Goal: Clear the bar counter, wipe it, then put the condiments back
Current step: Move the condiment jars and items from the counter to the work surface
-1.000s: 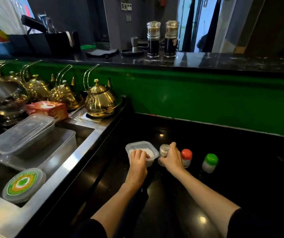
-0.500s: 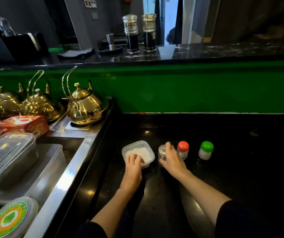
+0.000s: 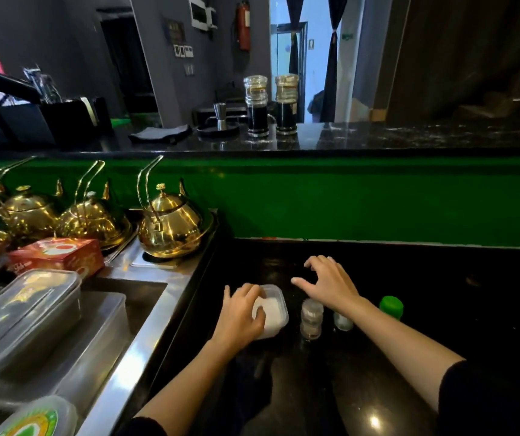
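Low black counter point(image 3: 378, 388), below the green wall panel point(image 3: 378, 199). Condiments stand in a row a short way in from its left edge, nearer the front than the back.

Left hand point(image 3: 239, 316): fingers curled over the near-left rim of a small clear tub point(image 3: 272, 313) holding white powder; thumb on the left side, fingertips dipping over the rim. Gripping the tub, which sits on the counter, leftmost in the row.

Right hand point(image 3: 331, 284): fingers spread wide, palm down, holding nothing; reaches toward the back of the counter, above and behind the jars. Whether it touches the surface, cannot tell.

Just right of the tub: clear shaker jar point(image 3: 311, 320), upright, brownish contents. Next right: a small jar point(image 3: 343, 320) with white contents, top hidden under the right wrist. Then a green-capped jar point(image 3: 391, 306), mostly hidden behind the forearm.

Left of the counter: steel sink unit point(image 3: 145, 335) with lidded clear plastic boxes point(image 3: 26, 313) stacked in the basin, a red carton point(image 3: 57, 256) and brass kettles point(image 3: 170, 225) along its back edge.

Upper bar top point(image 3: 409, 136): two dark sauce bottles point(image 3: 256, 105), a metal jigger point(image 3: 221, 116) on a round tray, a folded dark cloth point(image 3: 161, 133)
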